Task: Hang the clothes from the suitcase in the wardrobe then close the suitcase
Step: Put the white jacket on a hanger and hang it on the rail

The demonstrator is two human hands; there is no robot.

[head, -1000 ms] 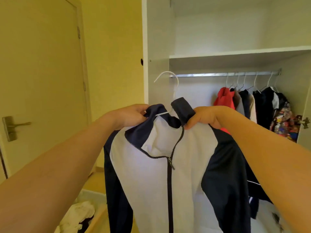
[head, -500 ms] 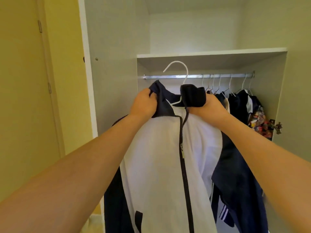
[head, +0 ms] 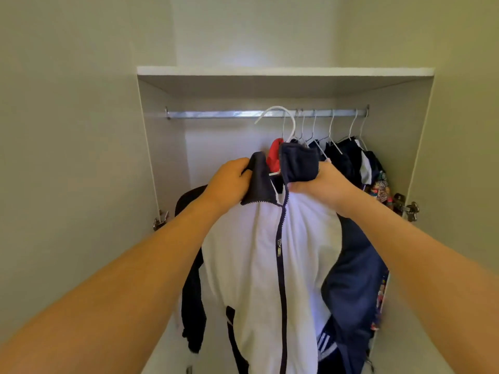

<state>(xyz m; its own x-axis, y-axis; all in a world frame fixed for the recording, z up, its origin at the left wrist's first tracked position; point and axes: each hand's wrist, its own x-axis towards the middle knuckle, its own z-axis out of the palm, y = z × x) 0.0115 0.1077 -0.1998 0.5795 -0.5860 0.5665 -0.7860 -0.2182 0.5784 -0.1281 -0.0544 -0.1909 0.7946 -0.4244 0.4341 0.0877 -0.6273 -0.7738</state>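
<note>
A single head-worn camera is looking straight into the open wardrobe [head: 162, 147], facing forward and slightly upward so that the shelf [head: 283, 71] and the rail [head: 216, 114] are sitting in the upper half. It is standing close, with both forearms reaching in from the bottom corners and the left hand [head: 229, 182] and right hand [head: 321, 182] meeting near the centre. The wide lens is bowing the side walls outward.

Soft, even daylight; a bright patch glows above the shelf [head: 283, 71]; its underside lies shaded; wide-angle bending at edges; slight softness.
</note>
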